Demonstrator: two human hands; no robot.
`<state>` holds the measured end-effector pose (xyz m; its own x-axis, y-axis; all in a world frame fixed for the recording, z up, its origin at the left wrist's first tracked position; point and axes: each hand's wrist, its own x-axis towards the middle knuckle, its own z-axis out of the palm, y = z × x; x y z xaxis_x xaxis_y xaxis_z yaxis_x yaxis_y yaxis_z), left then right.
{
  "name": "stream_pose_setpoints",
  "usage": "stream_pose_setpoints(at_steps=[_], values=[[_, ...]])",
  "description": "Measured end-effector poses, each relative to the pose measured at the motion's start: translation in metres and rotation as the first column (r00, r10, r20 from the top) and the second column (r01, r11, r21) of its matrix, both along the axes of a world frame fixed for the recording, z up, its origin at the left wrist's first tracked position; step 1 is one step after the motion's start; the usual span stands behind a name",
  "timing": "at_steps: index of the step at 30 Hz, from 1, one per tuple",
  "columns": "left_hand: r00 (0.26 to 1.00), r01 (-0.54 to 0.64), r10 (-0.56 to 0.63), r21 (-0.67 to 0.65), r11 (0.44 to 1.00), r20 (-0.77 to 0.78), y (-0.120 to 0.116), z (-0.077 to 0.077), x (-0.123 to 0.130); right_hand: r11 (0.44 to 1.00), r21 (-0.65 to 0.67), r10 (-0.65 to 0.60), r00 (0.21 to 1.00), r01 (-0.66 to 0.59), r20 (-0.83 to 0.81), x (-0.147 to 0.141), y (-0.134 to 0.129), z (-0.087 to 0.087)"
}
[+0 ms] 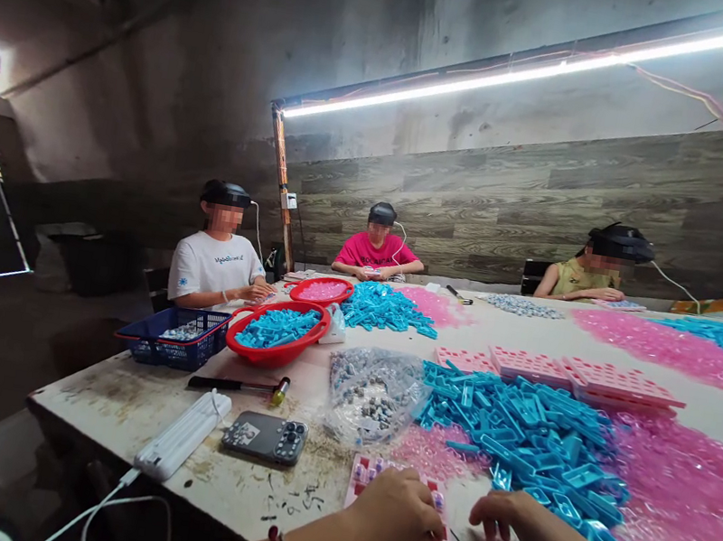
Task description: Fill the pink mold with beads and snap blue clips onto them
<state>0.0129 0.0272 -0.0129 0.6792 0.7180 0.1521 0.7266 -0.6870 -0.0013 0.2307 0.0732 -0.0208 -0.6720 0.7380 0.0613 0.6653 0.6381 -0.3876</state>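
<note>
My left hand (394, 518) rests curled on a pink plastic tray (370, 473) at the table's near edge, holding it down. My right hand (517, 524) hovers just right of that tray, fingers pinched together over a small piece that I cannot make out. A pile of blue plastic parts (528, 434) lies just beyond my right hand. Loose pink parts (676, 490) spread to the right of it. A clear bag of small grey pieces (373, 396) sits beyond the tray.
A phone (265, 436), a white power bank (183, 434) with cable and a small hammer (240, 386) lie at left. Red bowls (275, 335) and a blue basket (175, 342) stand farther back. Stacked pink trays (558, 372) sit mid-table. Three other people work at the far side.
</note>
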Motion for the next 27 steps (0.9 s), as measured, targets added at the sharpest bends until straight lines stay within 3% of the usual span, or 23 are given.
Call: stream_pose_setpoints(at_steps=[5,13,27], values=[[1.0,0.009,-0.009,0.028,1.0,0.005,0.002,-0.005,0.0,1.0,-0.002,0.025,1.0,-0.025,0.006,0.002,0.0,-0.001],[0.998,0.064,-0.064,-0.009,0.998,0.025,0.002,0.008,-0.003,0.999,-0.016,0.038,0.999,-0.038,-0.008,0.002,0.005,-0.005],[0.998,0.059,-0.058,0.042,0.997,-0.027,0.001,0.007,-0.005,0.997,-0.031,0.067,0.997,-0.069,-0.041,0.003,0.004,-0.005]])
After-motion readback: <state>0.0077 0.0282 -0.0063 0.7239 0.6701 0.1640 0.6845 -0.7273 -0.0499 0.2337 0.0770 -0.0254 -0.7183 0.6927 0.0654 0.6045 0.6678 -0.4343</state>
